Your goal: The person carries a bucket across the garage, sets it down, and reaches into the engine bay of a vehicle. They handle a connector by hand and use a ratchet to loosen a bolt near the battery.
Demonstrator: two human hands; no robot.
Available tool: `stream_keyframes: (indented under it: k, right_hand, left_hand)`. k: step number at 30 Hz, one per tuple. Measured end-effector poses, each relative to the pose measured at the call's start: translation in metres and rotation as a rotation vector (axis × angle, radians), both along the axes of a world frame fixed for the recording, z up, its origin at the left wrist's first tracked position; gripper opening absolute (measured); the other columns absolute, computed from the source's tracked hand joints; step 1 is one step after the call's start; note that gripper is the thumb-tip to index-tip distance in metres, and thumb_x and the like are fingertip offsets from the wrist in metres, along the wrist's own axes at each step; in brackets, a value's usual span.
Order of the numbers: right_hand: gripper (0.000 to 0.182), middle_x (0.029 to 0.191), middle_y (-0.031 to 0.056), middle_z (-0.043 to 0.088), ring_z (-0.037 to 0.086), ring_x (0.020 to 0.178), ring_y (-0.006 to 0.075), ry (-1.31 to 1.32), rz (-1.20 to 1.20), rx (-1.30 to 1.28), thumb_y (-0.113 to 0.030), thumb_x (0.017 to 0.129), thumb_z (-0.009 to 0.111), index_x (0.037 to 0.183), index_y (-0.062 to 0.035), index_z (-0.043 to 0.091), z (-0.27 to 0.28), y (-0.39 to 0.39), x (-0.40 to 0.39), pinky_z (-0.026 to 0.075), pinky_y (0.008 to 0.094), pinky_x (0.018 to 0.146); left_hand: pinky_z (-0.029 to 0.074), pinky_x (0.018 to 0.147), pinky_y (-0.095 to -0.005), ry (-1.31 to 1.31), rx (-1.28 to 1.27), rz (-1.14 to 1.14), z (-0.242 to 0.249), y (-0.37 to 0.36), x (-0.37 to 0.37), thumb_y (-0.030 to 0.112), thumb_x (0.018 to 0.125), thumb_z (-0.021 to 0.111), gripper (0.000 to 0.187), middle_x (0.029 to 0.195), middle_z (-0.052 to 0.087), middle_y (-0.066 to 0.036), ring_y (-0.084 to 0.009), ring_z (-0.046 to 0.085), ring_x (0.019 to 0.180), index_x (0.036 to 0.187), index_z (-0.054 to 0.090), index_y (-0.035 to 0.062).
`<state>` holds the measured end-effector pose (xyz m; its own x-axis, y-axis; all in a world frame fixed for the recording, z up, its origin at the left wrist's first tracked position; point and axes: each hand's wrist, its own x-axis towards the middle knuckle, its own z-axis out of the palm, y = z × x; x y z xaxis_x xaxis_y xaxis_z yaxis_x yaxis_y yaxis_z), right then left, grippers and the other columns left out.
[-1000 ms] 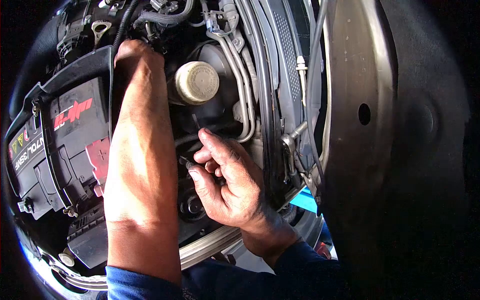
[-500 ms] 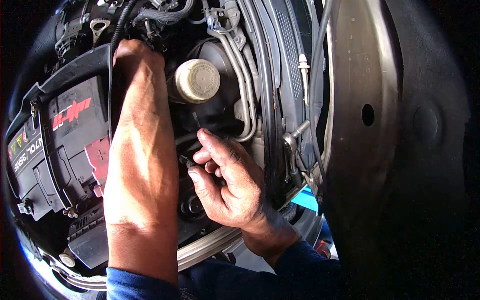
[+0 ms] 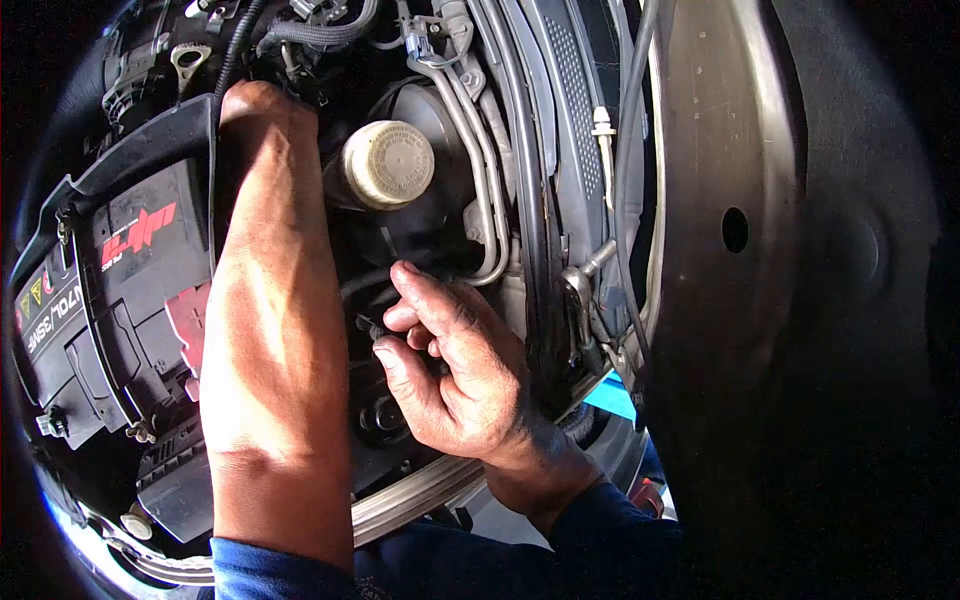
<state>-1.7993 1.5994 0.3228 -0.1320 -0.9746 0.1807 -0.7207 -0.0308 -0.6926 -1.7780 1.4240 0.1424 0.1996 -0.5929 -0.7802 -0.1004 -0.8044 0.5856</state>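
Note:
My left hand [image 3: 262, 98] reaches deep into the gap between the battery [image 3: 150, 250] and the white-capped fluid reservoir [image 3: 390, 165]. Its fingers are hidden below the knuckles, so what they touch does not show. Lower and to the right, my right hand [image 3: 460, 355] hovers over the engine bay, palm turned left. Its fingers are half curled and its thumb stands apart from them, with nothing clearly held. Just beyond the thumb tip is a small dark part [image 3: 369, 327], too shadowed to name.
Metal pipes [image 3: 485, 170] curve down right of the reservoir. A ratchet wrench [image 3: 582, 280] rests by the cowl. A braided hose [image 3: 335, 30] crosses the top. A body panel [image 3: 735, 130] with an oval hole stands at the right, and a light metal edge [image 3: 415, 495] runs below.
The view has shifted slightly, so the engine parts sit a little farther left. My left forearm has moved slightly left in view; my right hand keeps nearly the same pose.

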Motion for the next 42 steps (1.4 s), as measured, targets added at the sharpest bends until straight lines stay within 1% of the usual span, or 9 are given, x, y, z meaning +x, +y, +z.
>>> stream_keyframes:
  k: [11, 15, 17, 20, 23, 27, 31, 33, 42]
  right_hand:
    - [0.047, 0.084, 0.0088, 0.06, 0.055, 0.065, 0.0116, 0.101, 0.022, -0.038, 0.003, 0.075, 0.066, 0.12, 0.0017, 0.053, -0.004, 0.0, -0.002, 0.046, 0.0228, 0.056]
    - [0.043, 0.084, 0.0125, 0.06, 0.06, 0.069, 0.021, 0.248, 0.04, -0.056, 0.004, 0.073, 0.066, 0.115, 0.0038, 0.055, -0.014, -0.001, -0.015, 0.049, 0.0293, 0.061]
    - [0.042, 0.08, 0.0135, 0.055, 0.055, 0.07, 0.0288, 0.314, 0.015, -0.078, -0.004, 0.076, 0.063, 0.116, 0.0029, 0.052, -0.009, 0.008, -0.022, 0.046, 0.0378, 0.063]
    - [0.041, 0.094, 0.0159, 0.06, 0.059, 0.086, 0.0299, 0.401, -0.129, -0.069, -0.006, 0.074, 0.068, 0.112, 0.0027, 0.056, 0.016, 0.045, -0.03, 0.049, 0.0352, 0.078]
    - [0.044, 0.114, 0.0185, 0.054, 0.057, 0.098, 0.0318, 0.586, -0.337, 0.16, -0.007, 0.075, 0.067, 0.116, 0.0033, 0.053, 0.04, 0.092, -0.044, 0.046, 0.0371, 0.085]
    - [0.044, 0.121, 0.0188, 0.051, 0.051, 0.111, 0.0353, 0.777, -0.454, 0.295, -0.01, 0.08, 0.061, 0.12, 0.0024, 0.051, 0.034, 0.138, -0.071, 0.041, 0.0388, 0.095]
    - [0.041, 0.124, 0.0191, 0.051, 0.051, 0.114, 0.0329, 0.805, -0.533, 0.374, -0.009, 0.081, 0.059, 0.12, 0.0033, 0.051, 0.032, 0.15, -0.082, 0.041, 0.0377, 0.096]
    - [0.038, 0.12, 0.0181, 0.055, 0.054, 0.11, 0.0327, 0.813, -0.565, 0.311, -0.009, 0.082, 0.059, 0.118, 0.0031, 0.053, 0.027, 0.15, -0.085, 0.042, 0.037, 0.095]
    - [0.036, 0.12, 0.0224, 0.055, 0.054, 0.11, 0.0339, 0.787, -0.717, 0.282, -0.011, 0.083, 0.06, 0.115, 0.0027, 0.055, 0.014, 0.156, -0.093, 0.043, 0.0381, 0.094]
  left_hand:
    - [0.049, 0.085, -0.0352, -0.03, -0.087, -0.025, 0.003, -0.006, 0.006, 0.029, 0.089, 0.046, 0.034, 0.112, 0.061, -0.008, -0.0207, 0.06, 0.101, 0.112, 0.06, 0.0071]
    - [0.049, 0.085, -0.0353, -0.036, -0.194, -0.033, 0.003, -0.032, 0.001, 0.029, 0.089, 0.046, 0.034, 0.112, 0.061, -0.009, -0.021, 0.06, 0.101, 0.111, 0.06, 0.0065]
    - [0.049, 0.085, -0.0354, -0.034, -0.227, -0.029, 0.006, -0.038, 0.001, 0.029, 0.09, 0.045, 0.035, 0.112, 0.061, -0.009, -0.0211, 0.06, 0.101, 0.111, 0.06, 0.0062]
    - [0.049, 0.085, -0.0354, -0.03, -0.262, -0.015, 0.006, -0.043, 0.001, 0.029, 0.09, 0.045, 0.035, 0.112, 0.061, -0.009, -0.0214, 0.06, 0.101, 0.111, 0.06, 0.0057]
    - [0.049, 0.086, -0.0355, -0.028, -0.256, -0.037, 0.008, -0.046, 0.0, 0.029, 0.09, 0.044, 0.035, 0.112, 0.061, -0.01, -0.0216, 0.06, 0.1, 0.111, 0.06, 0.0052]
    - [0.049, 0.086, -0.0356, -0.021, -0.246, -0.043, 0.008, -0.043, 0.001, 0.029, 0.09, 0.044, 0.036, 0.111, 0.061, -0.01, -0.0219, 0.06, 0.1, 0.111, 0.059, 0.0046]
    - [0.049, 0.086, -0.0357, -0.027, -0.251, -0.049, 0.017, -0.05, 0.005, 0.029, 0.09, 0.043, 0.036, 0.111, 0.061, -0.011, -0.0222, 0.06, 0.1, 0.11, 0.059, 0.004]
    - [0.049, 0.086, -0.0357, -0.023, -0.259, -0.048, 0.021, -0.051, 0.007, 0.029, 0.09, 0.043, 0.036, 0.111, 0.061, -0.011, -0.0223, 0.06, 0.1, 0.11, 0.059, 0.0037]
    - [0.048, 0.086, -0.0359, -0.024, -0.258, -0.069, 0.026, -0.056, 0.008, 0.029, 0.09, 0.041, 0.038, 0.111, 0.061, -0.012, -0.0229, 0.06, 0.099, 0.11, 0.059, 0.0023]
